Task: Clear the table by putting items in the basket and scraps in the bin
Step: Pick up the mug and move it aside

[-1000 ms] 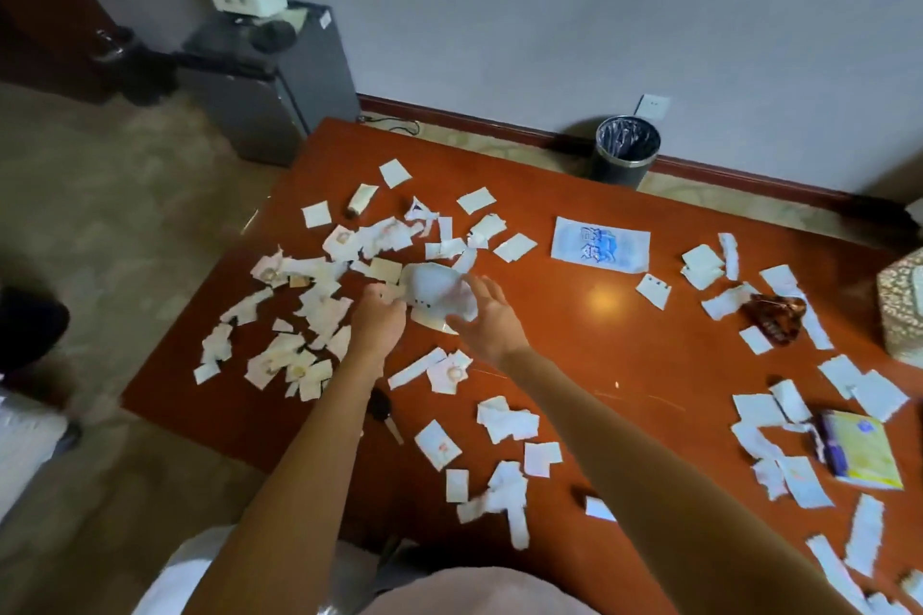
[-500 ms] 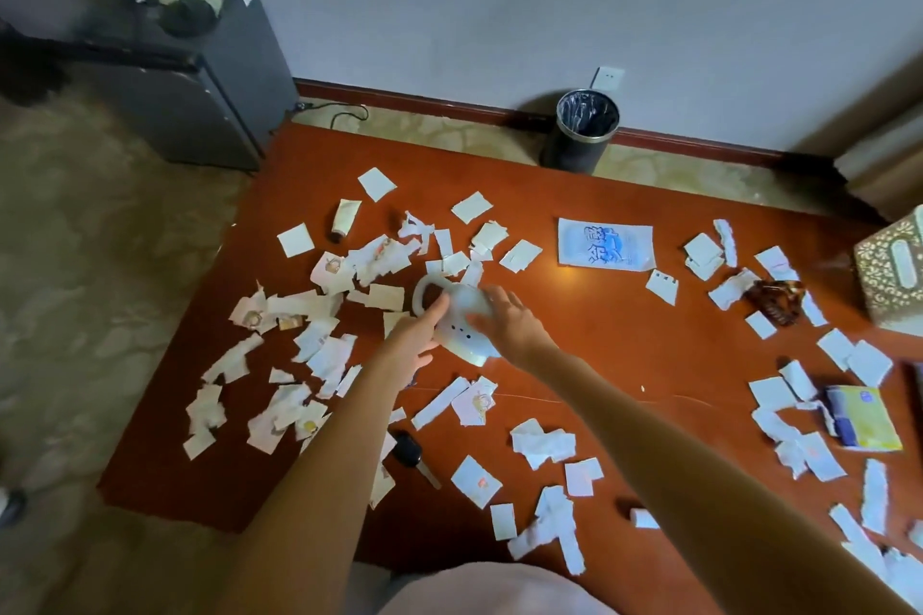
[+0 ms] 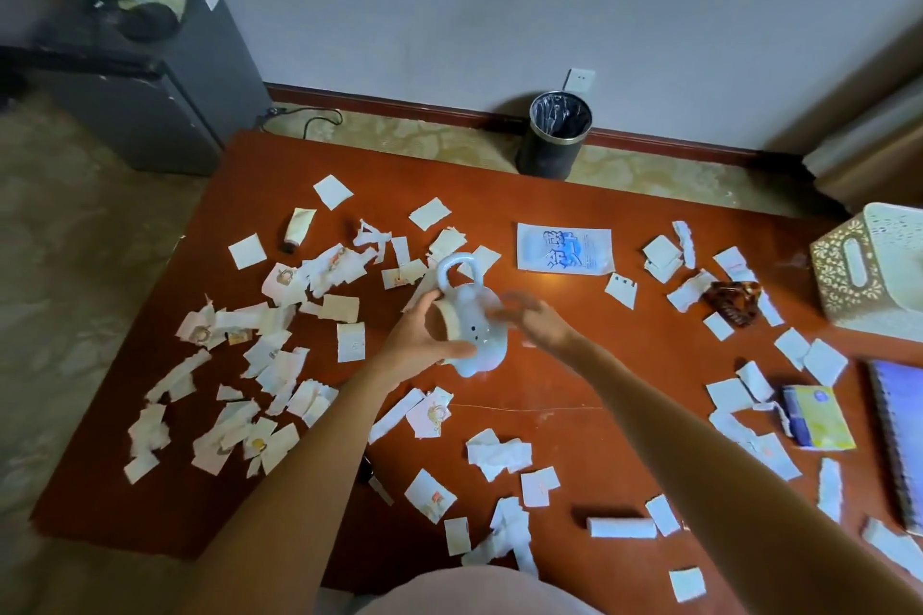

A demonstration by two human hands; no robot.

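A pale blue-white ceramic piece with a loop handle (image 3: 469,315) is lifted above the red-brown table (image 3: 564,385). My left hand (image 3: 417,345) grips its lower end from the left. My right hand (image 3: 537,320) is blurred beside its right flank with fingers spread; contact cannot be told. Several torn white paper scraps (image 3: 269,355) litter the table. The patterned white basket (image 3: 869,275) stands at the table's right edge. The dark round bin (image 3: 554,135) stands on the floor beyond the far edge.
A blue-printed packet (image 3: 564,247), a small tube (image 3: 299,227), a brown hair claw (image 3: 731,300), a yellow tissue pack (image 3: 816,417), a purple notebook (image 3: 899,439) and a car key (image 3: 372,477) lie on the table. A dark cabinet (image 3: 150,80) stands at the far left.
The ceramic piece has come up off the table and turned handle-up in my left hand. My right hand has drawn off to its right. The view has swung right, showing the basket.
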